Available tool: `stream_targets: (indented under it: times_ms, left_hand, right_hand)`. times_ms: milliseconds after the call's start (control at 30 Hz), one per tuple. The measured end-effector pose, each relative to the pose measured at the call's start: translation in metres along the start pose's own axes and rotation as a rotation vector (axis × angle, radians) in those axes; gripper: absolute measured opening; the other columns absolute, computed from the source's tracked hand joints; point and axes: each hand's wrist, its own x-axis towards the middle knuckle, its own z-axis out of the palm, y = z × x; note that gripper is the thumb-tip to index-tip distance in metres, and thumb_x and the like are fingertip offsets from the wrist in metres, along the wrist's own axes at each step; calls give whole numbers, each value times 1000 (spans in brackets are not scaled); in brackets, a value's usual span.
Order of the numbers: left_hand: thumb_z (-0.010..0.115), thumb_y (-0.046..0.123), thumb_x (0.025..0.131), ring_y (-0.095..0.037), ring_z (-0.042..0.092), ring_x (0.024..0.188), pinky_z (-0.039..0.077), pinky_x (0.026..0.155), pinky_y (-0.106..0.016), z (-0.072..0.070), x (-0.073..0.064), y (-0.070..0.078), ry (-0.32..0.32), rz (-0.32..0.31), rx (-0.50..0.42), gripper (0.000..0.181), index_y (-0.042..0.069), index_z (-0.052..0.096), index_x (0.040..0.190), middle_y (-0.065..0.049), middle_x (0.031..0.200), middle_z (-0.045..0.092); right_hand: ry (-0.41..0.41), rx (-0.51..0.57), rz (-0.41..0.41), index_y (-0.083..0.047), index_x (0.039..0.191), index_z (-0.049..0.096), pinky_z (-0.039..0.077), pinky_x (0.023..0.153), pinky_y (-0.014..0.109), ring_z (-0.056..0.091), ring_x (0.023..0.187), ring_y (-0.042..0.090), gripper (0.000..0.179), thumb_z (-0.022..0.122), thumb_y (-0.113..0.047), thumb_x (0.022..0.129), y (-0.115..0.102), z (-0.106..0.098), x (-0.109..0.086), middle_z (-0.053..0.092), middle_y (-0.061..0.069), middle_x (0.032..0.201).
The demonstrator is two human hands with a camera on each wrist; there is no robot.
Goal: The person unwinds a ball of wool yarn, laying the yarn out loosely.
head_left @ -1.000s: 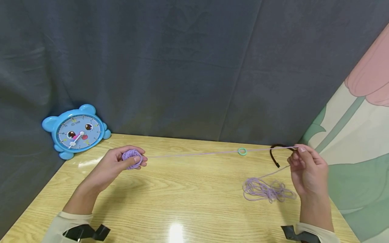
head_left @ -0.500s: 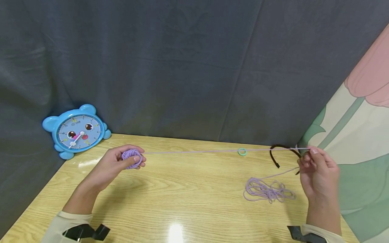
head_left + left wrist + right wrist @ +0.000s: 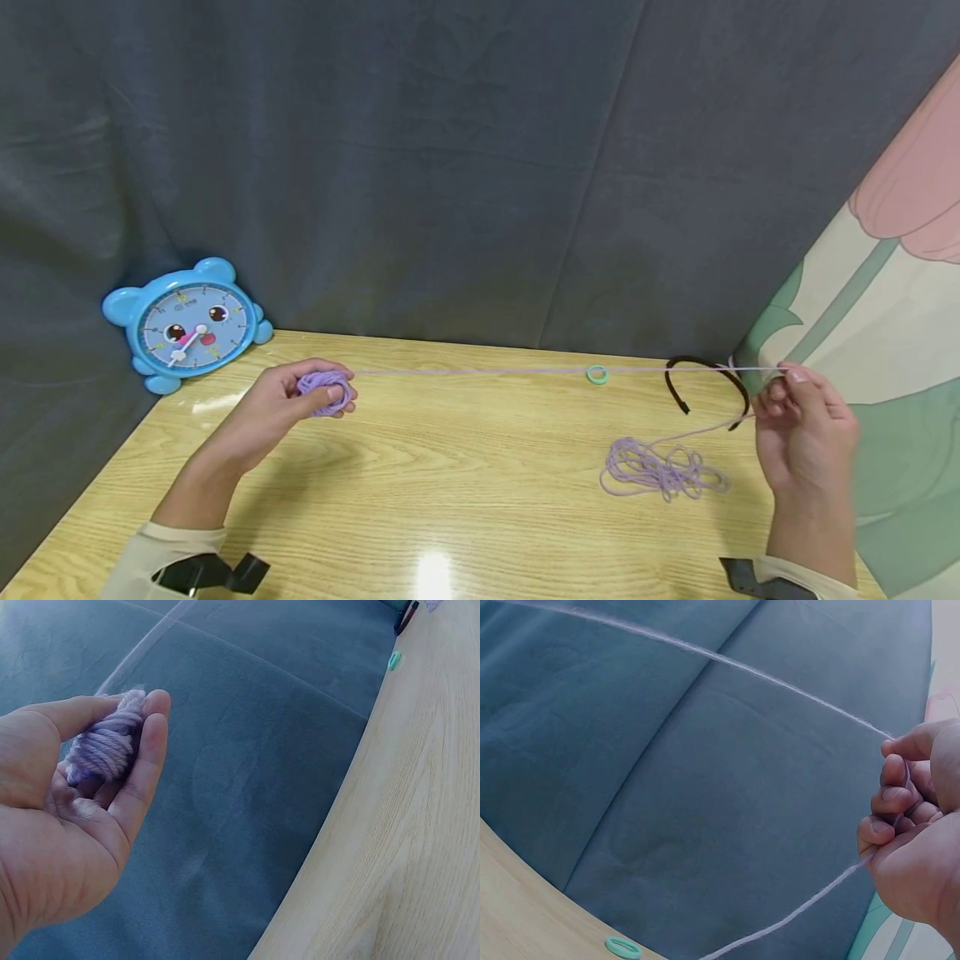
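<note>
My left hand (image 3: 288, 404) grips a small wound ball of purple yarn (image 3: 324, 392), thumb across its front and fingers behind. In the left wrist view the wraps of the ball (image 3: 105, 746) show between thumb and fingers. A taut yarn strand (image 3: 480, 371) runs from the ball across to my right hand (image 3: 810, 433), which pinches it between thumb and forefinger. The other fingers curl round the strand, as the right wrist view shows, and its tail (image 3: 787, 921) leaves below the palm. That tail leads down to a loose tangle of purple yarn (image 3: 656, 471) on the table.
A blue bear-shaped clock (image 3: 191, 325) leans at the back left of the wooden table (image 3: 450, 500). Behind the strand lie a mint-green ring (image 3: 597, 375) and a dark curved band (image 3: 671, 387). A dark curtain (image 3: 420, 183) closes off the back, a flowered cloth (image 3: 892, 350) the right side.
My right hand has moved to the right, lengthening the strand between the hands and pulling it level. The left hand has barely shifted and still holds the ball. More of the dark band shows.
</note>
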Motion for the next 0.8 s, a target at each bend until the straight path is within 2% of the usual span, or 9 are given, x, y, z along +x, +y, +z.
stream_targets:
  times_ms: [167, 433, 533, 800]
  left_hand:
    - [62, 19, 104, -12, 75, 94, 60, 86, -24, -2, -1, 0, 3, -14, 5, 40, -8, 57, 133, 0, 105, 76]
    - [64, 22, 104, -14, 75, 93, 61, 86, -27, -5, -1, -2, -2, 0, 4, 38, -5, 59, 130, 0, 103, 77]
    - [63, 24, 104, -14, 74, 93, 61, 86, -27, -6, -1, -2, 11, -2, 19, 35, -2, 61, 127, 2, 101, 76]
    - [63, 24, 104, -17, 75, 95, 61, 86, -26, -9, -2, -2, 29, 4, 33, 36, -3, 61, 127, 3, 101, 78]
  right_hand:
    - [2, 21, -1, 22, 93, 64, 23, 58, 30, 35, 59, 23, 28, 40, 13, 104, -3, -1, 1, 59, 21, 68]
    - [37, 20, 2, 20, 93, 63, 24, 57, 30, 43, 57, 23, 28, 40, 11, 105, -11, -7, 1, 61, 20, 66]
    - [48, 35, -2, 20, 93, 63, 24, 56, 30, 41, 57, 24, 28, 39, 12, 105, -13, -9, 2, 60, 20, 65]
    - [64, 68, -16, 21, 90, 62, 18, 56, 30, 37, 56, 24, 31, 36, 12, 105, -22, -14, 4, 59, 21, 63]
